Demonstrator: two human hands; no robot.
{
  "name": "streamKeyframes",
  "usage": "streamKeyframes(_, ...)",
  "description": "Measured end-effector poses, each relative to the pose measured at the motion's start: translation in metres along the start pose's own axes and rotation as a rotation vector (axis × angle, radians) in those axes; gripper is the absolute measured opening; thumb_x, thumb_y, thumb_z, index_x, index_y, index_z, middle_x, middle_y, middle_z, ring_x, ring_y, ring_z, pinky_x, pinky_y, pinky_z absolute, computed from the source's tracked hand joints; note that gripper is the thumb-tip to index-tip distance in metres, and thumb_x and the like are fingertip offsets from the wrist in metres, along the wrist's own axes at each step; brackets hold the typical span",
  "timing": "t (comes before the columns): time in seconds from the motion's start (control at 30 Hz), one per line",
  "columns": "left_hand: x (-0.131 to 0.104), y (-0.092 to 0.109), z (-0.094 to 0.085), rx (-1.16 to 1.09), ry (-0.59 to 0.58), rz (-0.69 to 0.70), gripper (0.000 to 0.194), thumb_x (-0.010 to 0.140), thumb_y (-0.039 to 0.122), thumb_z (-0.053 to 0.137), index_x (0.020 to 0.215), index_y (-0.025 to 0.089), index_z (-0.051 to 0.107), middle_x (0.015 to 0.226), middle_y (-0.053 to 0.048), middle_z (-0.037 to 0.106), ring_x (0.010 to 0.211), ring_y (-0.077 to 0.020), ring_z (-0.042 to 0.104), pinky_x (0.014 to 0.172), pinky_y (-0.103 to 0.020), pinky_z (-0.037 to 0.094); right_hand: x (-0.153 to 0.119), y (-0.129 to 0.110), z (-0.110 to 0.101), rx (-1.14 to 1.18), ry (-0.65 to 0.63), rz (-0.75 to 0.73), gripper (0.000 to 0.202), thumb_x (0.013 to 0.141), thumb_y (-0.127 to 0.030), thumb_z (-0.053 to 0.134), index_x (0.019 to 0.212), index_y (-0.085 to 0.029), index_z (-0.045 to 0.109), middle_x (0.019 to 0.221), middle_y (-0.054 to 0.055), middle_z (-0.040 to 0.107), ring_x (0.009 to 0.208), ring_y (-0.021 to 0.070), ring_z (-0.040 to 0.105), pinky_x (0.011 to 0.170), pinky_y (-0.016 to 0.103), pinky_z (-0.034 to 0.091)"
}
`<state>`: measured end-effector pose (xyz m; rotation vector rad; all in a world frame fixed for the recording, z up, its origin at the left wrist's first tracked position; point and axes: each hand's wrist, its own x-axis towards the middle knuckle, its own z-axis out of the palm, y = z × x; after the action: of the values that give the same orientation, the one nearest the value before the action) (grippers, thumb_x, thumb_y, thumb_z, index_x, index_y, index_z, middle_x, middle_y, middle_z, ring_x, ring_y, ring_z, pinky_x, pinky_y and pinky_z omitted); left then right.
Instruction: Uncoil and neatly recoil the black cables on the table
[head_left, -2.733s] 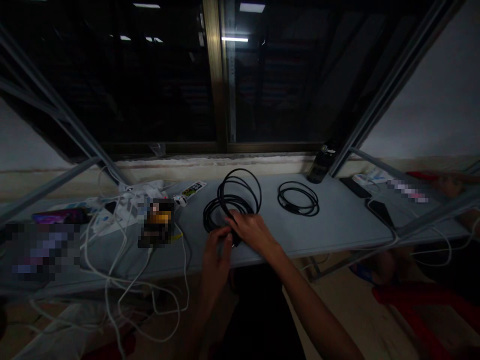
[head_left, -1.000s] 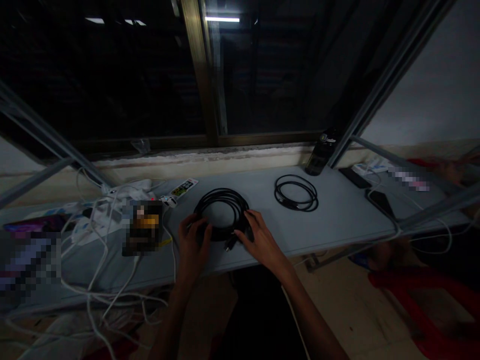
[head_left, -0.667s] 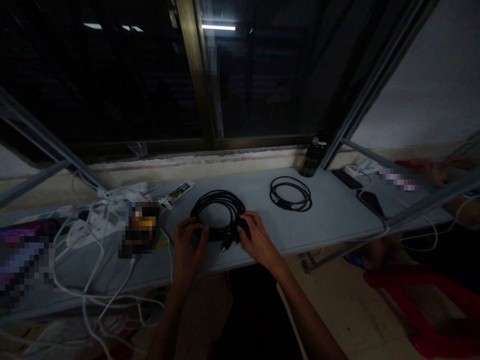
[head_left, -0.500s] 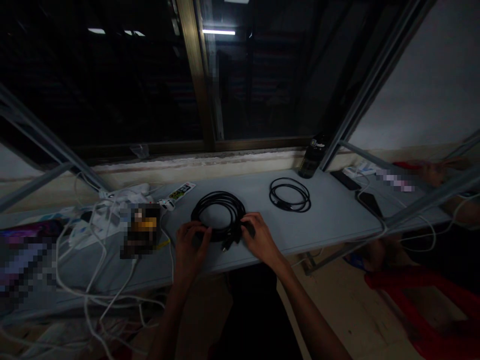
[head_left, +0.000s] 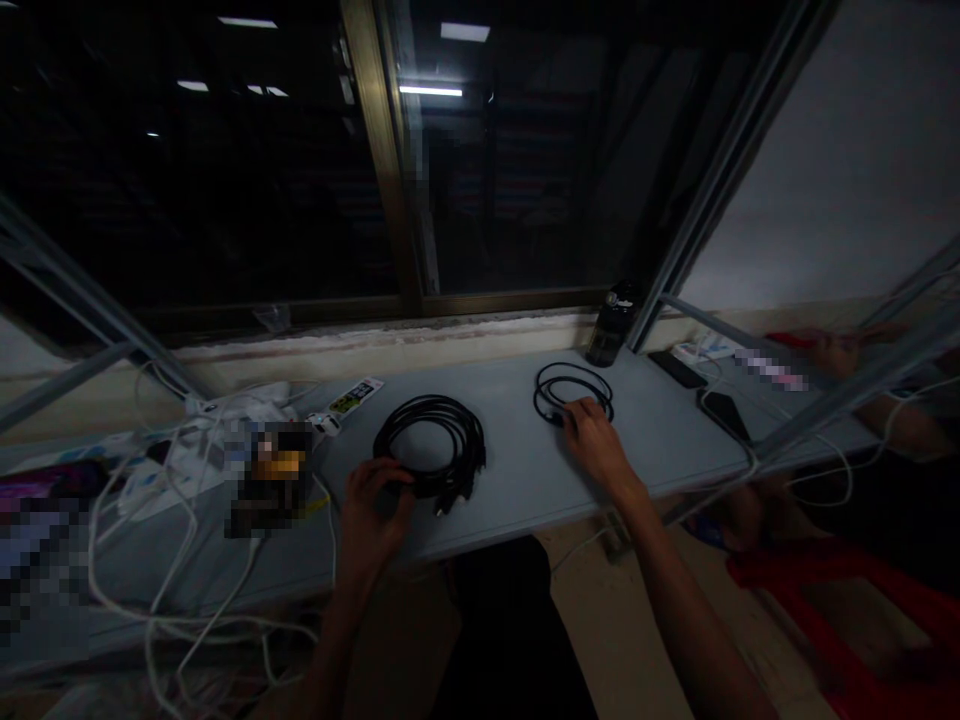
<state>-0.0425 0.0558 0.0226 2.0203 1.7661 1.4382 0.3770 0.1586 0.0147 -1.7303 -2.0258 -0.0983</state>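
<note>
A thick coil of black cable (head_left: 469, 440) lies on the grey shelf table, its plug ends gathered at the lower right of the loop. My left hand (head_left: 376, 508) has thumb and fingertips closed on the coil's left lower edge. Further right is a smaller, thinner coil of black cable (head_left: 609, 388). Over its lower edge, beside the connectors, my right hand (head_left: 596, 445) is bent with fingertips pressed on the cable. The fingers partly hide what they grip.
A black bottle (head_left: 611, 325) stands by the window at the back. White cables (head_left: 161, 560) tangle at the left near a small printed card (head_left: 356, 397). Beyond the metal frame at right lie dark phones (head_left: 724, 413) and another person's arm (head_left: 904, 425); a red stool (head_left: 832, 560) is below.
My right hand has left the thick coil's plug ends and moved right onto the smaller coil. The left hand stays at the thick coil. The view has tilted slightly upward.
</note>
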Motion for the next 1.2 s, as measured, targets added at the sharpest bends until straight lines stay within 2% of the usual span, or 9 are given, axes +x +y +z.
streamKeyframes(0.2, 0.0, 0.004, 0.001, -0.002, 0.068, -0.022, 0.029, 0.103, 0.05, 0.07, 0.092, 0.023, 0.072, 0.109, -0.009, 0.076, 0.113, -0.0311, 0.07, 0.106, -0.05, 0.055, 0.021, 0.007, -0.005, -0.147, -0.163, 0.103, 0.037, 0.118, -0.02, 0.047, 0.146, -0.009, 0.069, 0.149, 0.023, 0.057, 0.137, 0.036, 0.059, 0.114, 0.041, 0.053)
streamKeyframes(0.47, 0.0, 0.006, 0.003, 0.046, 0.113, -0.032, 0.036, 0.109, 0.057, 0.065, 0.098, 0.023, 0.073, 0.113, -0.01, 0.076, 0.115, -0.0311, 0.069, 0.107, -0.049, 0.054, 0.059, 0.006, -0.017, -0.169, -0.35, 0.164, 0.031, 0.118, -0.026, 0.055, 0.14, -0.009, 0.068, 0.144, 0.028, 0.06, 0.125, 0.0368, 0.07, 0.104, 0.043, 0.057)
streamKeyframes(0.6, -0.002, 0.007, 0.0, 0.029, 0.132, 0.007, 0.031, 0.111, 0.052, 0.065, 0.101, 0.023, 0.073, 0.112, -0.01, 0.075, 0.113, -0.0298, 0.068, 0.105, -0.047, 0.054, 0.074, 0.003, -0.025, -0.093, -0.332, 0.129, 0.021, 0.113, -0.022, 0.063, 0.128, -0.007, 0.07, 0.145, 0.03, 0.063, 0.134, 0.0379, 0.067, 0.113, 0.044, 0.053)
streamKeyframes(0.73, -0.002, 0.02, -0.002, -0.023, 0.195, 0.056, 0.024, 0.111, 0.046, 0.066, 0.107, 0.023, 0.072, 0.111, -0.008, 0.074, 0.109, -0.0285, 0.069, 0.103, -0.046, 0.055, 0.087, -0.004, -0.041, 0.08, -0.188, 0.115, 0.026, 0.119, -0.025, 0.049, 0.125, -0.004, 0.064, 0.134, 0.033, 0.068, 0.125, 0.0338, 0.071, 0.11, 0.042, 0.054)
streamKeyframes(0.87, 0.026, 0.07, 0.014, -0.209, 0.131, 0.059, 0.027, 0.11, 0.048, 0.068, 0.106, 0.022, 0.072, 0.107, -0.008, 0.076, 0.102, -0.0261, 0.073, 0.099, -0.042, 0.059, 0.092, -0.031, -0.064, 0.405, -0.036, 0.05, 0.045, 0.124, -0.042, 0.027, 0.145, -0.01, 0.052, 0.112, 0.016, 0.077, 0.094, 0.0227, 0.076, 0.09, 0.035, 0.062)
streamKeyframes(0.93, 0.054, 0.112, 0.033, -0.379, -0.054, 0.033, 0.031, 0.11, 0.052, 0.068, 0.113, 0.022, 0.073, 0.109, -0.008, 0.078, 0.102, -0.0245, 0.076, 0.1, -0.041, 0.061, 0.087, -0.054, -0.08, 0.754, 0.064, -0.043, 0.053, 0.122, -0.057, 0.033, 0.154, -0.017, 0.048, 0.115, 0.011, 0.078, 0.089, 0.0206, 0.077, 0.087, 0.035, 0.064)
streamKeyframes(1.03, 0.101, 0.179, 0.068, -0.726, -0.336, -0.019, 0.047, 0.11, 0.064, 0.067, 0.124, 0.019, 0.07, 0.112, -0.01, 0.077, 0.104, -0.0227, 0.077, 0.094, -0.036, 0.064, 0.072, -0.089, -0.11, 1.094, 0.17, -0.176, 0.055, 0.115, -0.07, 0.052, 0.142, -0.023, 0.064, 0.122, 0.011, 0.078, 0.106, 0.0252, 0.078, 0.102, 0.042, 0.064)
streamKeyframes(1.13, 0.141, 0.227, 0.094, -1.004, -0.49, -0.074, 0.057, 0.11, 0.072, 0.062, 0.118, 0.016, 0.065, 0.108, -0.011, 0.074, 0.097, -0.0208, 0.075, 0.083, -0.031, 0.065, 0.057, -0.105, -0.144, 0.865, 0.233, -0.275, 0.052, 0.121, -0.063, 0.044, 0.139, -0.023, 0.071, 0.136, 0.012, 0.076, 0.127, 0.0289, 0.073, 0.116, 0.048, 0.057)
streamKeyframes(1.2, 0.159, 0.245, 0.097, -1.077, -0.581, -0.041, 0.055, 0.113, 0.069, 0.06, 0.115, 0.014, 0.063, 0.105, -0.011, 0.073, 0.093, -0.0193, 0.074, 0.081, -0.029, 0.064, 0.051, -0.1, -0.166, 0.605, 0.31, -0.358, 0.052, 0.124, -0.055, 0.038, 0.145, -0.02, 0.069, 0.141, 0.014, 0.073, 0.13, 0.0307, 0.07, 0.119, 0.051, 0.055)
